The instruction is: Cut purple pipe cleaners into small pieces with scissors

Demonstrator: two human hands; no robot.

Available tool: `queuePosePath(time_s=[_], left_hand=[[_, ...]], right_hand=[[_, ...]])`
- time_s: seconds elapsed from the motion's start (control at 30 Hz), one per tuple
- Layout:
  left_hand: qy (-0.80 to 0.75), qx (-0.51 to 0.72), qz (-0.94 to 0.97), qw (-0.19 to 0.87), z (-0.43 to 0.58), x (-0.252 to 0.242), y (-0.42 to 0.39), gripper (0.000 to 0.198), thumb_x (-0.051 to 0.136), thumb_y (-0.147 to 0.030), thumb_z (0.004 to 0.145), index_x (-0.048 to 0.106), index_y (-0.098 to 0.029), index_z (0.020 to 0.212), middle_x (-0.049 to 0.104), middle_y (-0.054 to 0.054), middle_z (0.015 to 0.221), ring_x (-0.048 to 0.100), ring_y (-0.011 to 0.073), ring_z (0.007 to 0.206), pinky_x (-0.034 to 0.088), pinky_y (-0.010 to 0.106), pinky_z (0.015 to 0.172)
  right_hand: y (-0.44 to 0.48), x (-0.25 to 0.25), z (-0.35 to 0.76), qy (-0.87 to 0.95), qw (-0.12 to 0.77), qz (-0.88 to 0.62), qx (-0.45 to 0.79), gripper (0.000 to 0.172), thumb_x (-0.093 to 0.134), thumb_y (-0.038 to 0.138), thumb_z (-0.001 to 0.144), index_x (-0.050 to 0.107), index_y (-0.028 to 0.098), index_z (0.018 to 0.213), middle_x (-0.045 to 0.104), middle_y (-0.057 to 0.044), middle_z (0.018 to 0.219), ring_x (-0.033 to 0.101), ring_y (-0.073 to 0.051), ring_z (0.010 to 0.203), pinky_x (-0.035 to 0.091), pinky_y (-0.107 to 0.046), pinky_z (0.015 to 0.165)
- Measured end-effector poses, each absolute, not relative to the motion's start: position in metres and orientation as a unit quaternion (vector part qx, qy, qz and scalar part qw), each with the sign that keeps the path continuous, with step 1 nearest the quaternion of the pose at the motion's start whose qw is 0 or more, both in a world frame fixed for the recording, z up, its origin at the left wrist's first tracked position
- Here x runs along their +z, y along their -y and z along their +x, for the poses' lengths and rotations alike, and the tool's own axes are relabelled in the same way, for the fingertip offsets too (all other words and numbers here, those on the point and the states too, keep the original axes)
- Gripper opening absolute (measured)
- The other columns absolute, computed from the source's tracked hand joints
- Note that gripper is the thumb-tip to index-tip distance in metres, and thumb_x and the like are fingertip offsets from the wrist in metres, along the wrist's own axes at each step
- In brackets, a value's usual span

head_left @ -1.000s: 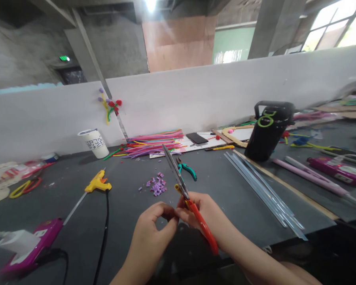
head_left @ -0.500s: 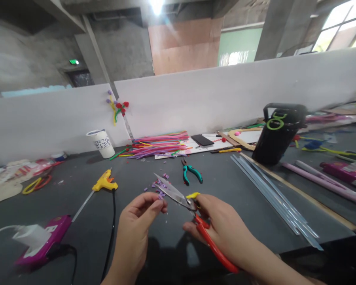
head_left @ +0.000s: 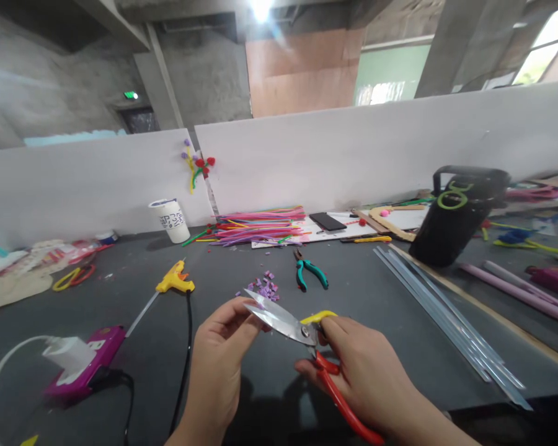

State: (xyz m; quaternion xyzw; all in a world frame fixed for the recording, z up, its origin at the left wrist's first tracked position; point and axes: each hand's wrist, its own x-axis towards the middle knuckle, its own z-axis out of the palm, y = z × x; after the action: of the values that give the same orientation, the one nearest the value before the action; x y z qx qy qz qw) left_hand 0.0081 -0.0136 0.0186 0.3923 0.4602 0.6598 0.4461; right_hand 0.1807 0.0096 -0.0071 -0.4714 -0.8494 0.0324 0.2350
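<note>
My right hand (head_left: 360, 359) is closed around scissors (head_left: 283, 319) with one red and one yellow handle. Their blades are slightly parted and point left, the tips at the fingers of my left hand (head_left: 223, 356). The left thumb and fingertips are pinched together; whatever is between them is hidden behind the fingers and blades. Just beyond the blades lies a loose pile of small purple cut pieces (head_left: 267, 288) on the dark table (head_left: 400, 328). Teal-handled pliers (head_left: 310, 271) rest to the right of the pile.
On the left are a yellow glue gun (head_left: 175, 278), its black cable and a purple power strip (head_left: 106, 362). Colourful pipe cleaners (head_left: 260, 228), a white cup (head_left: 170, 221) and a phone (head_left: 328, 221) lie along the back. Clear glue sticks (head_left: 451, 316) and a black bottle (head_left: 458, 217) are at right.
The scissor blades have come closer to my left fingertips and overlap them now. More purple pieces show in the pile. The whole view has shifted slightly, moving the table items rightward.
</note>
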Motion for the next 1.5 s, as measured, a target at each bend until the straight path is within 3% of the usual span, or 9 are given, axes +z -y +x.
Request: queuePosePath(time_s=[0.53,1.2,1.5], left_hand=[[-0.451,0.669,0.393,0.441,0.0084,0.0176,0.0132,0.005,0.064,-0.018,0.067,0.065,-0.018,0.072,0.061,-0.004,0.061,0.053,0.0085,0.063,0.042,0.015,0.062],[-0.453,0.661,0.396,0.448,0.0091,0.0173,0.0132,0.003,0.064,-0.019,0.068,0.065,-0.018,0.070,0.061,-0.003,0.061,0.053,0.0095,0.062,0.041,0.017,0.064],[-0.444,0.670,0.395,0.445,0.0091,0.0154,0.0128,0.003,0.064,-0.021,0.069,0.064,-0.019,0.071,0.061,-0.004,0.062,0.053,0.0082,0.063,0.041,0.015,0.064]], right_hand=[[-0.0082,-0.0072,0.1788,0.837,0.260,-0.477,0.070,0.041,0.052,0.059,0.068,0.052,0.019,0.067,0.057,-0.003,0.065,0.052,-0.017,0.059,0.033,-0.025,0.053],[-0.0095,-0.0085,0.1784,0.841,0.237,-0.485,0.036,0.045,0.046,0.063,0.070,0.050,0.019,0.062,0.054,-0.002,0.057,0.049,-0.016,0.053,0.026,-0.025,0.050],[-0.0099,-0.0076,0.1783,0.838,0.249,-0.484,0.048,0.045,0.048,0.063,0.068,0.050,0.018,0.066,0.057,-0.004,0.063,0.050,-0.017,0.057,0.029,-0.025,0.053]])
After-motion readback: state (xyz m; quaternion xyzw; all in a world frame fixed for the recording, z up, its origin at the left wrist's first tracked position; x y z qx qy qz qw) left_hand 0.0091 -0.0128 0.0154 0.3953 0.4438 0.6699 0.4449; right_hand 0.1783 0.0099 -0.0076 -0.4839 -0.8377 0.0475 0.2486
